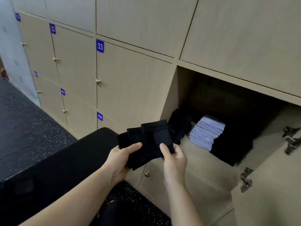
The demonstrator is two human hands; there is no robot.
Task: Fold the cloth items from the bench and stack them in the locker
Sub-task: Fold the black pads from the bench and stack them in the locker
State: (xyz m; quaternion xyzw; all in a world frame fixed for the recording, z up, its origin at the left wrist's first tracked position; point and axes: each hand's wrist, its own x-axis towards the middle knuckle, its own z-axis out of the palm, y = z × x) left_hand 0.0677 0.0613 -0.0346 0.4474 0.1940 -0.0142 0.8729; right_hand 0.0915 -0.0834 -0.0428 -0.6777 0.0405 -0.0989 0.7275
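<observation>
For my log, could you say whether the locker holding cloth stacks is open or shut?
Open: the locker has its door swung out at right, hinges exposed, and the grey cloth stack inside shows.

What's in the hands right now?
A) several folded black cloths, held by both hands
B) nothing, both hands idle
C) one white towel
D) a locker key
A: the left hand and right hand both grip the folded black cloths, fanned out in front of the open locker; the pale cloth stack sits inside it, untouched.
</observation>
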